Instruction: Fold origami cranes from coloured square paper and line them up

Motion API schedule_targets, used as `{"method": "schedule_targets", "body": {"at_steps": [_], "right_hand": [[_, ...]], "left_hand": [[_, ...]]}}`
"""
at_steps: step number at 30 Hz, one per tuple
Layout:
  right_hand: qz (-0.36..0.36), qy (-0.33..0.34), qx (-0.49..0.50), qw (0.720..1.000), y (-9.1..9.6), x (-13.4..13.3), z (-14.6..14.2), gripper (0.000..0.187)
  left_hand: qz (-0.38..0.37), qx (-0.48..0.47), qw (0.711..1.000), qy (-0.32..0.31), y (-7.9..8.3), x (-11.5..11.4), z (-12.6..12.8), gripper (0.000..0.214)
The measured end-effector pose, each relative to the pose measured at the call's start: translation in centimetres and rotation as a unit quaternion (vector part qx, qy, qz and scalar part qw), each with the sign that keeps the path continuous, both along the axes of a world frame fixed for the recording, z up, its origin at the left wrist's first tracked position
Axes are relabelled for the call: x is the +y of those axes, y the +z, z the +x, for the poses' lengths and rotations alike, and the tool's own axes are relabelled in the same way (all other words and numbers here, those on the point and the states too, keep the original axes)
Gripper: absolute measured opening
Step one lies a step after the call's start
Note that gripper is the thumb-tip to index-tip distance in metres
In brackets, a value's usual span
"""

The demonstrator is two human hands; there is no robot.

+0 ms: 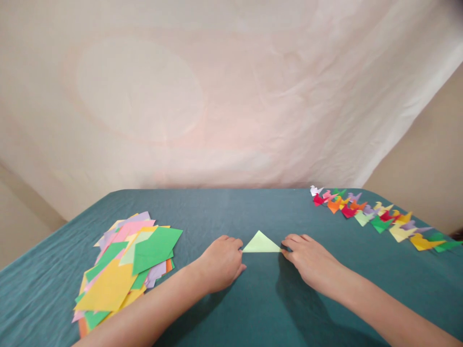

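A pale green paper folded into a triangle (261, 243) lies flat on the teal tablecloth (260, 299), its point away from me. My left hand (220, 262) rests at its left corner, fingers curled and touching that tip. At the right corner sits my right hand (307, 258), its fingertips pinched on the paper's tip.
A loose pile of coloured square papers (123, 262) lies at the left of the table. A row of several folded paper figures (379, 217) runs along the back right edge. A pale cloth backdrop (231, 96) hangs behind the table.
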State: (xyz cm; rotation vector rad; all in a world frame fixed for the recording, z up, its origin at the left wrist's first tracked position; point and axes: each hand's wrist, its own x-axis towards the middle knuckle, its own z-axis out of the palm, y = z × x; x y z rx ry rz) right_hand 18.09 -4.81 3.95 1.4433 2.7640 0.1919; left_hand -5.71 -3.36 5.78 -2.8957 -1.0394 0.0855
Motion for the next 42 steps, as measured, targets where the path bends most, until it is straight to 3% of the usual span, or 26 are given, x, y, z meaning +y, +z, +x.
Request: {"method": "schedule_targets", "body": {"at_steps": [4,8,10,14,21,25,29,34,36,42], "right_hand": [[-0.010,-0.007,0.043,0.999,0.1,0.6,0.5,0.030],[0.008,-0.061,0.133,0.989,-0.3,2.0,1.2,0.032],[0.003,-0.077,0.192,0.978,-1.0,2.6,1.3,0.032],[-0.030,-0.046,0.299,0.953,-2.8,3.1,0.8,0.031],[-0.047,-0.050,0.412,0.909,-4.3,3.2,0.3,0.032],[-0.051,-0.037,0.428,0.902,-4.1,2.9,0.0,0.035],[-0.009,0.030,0.431,0.902,-3.6,2.2,-0.7,0.021],[0.066,0.107,0.404,0.906,-3.2,1.4,-1.4,0.018],[0.074,0.117,0.392,0.910,-3.0,1.2,-1.6,0.017],[0.056,0.114,0.381,0.916,-2.5,0.8,-1.5,0.018]], "left_hand": [[0.014,-0.009,1.000,0.023,-0.3,0.1,0.5,0.027],[0.031,-0.022,0.998,0.045,-0.6,0.5,0.6,0.029],[0.033,-0.038,0.998,0.049,-0.9,0.8,0.5,0.029],[0.028,-0.099,0.992,0.066,-1.8,1.3,0.3,0.029],[0.023,-0.142,0.987,0.073,-3.0,1.6,0.3,0.026],[0.011,-0.183,0.981,0.062,-3.4,1.6,0.3,0.027],[0.013,-0.230,0.973,0.029,-3.3,1.1,0.5,0.042],[0.030,-0.256,0.966,-0.010,-3.2,0.5,0.7,0.023],[0.039,-0.256,0.965,-0.029,-3.2,0.6,0.8,0.015],[0.048,-0.252,0.965,-0.055,-3.4,1.0,0.5,0.022]]}}
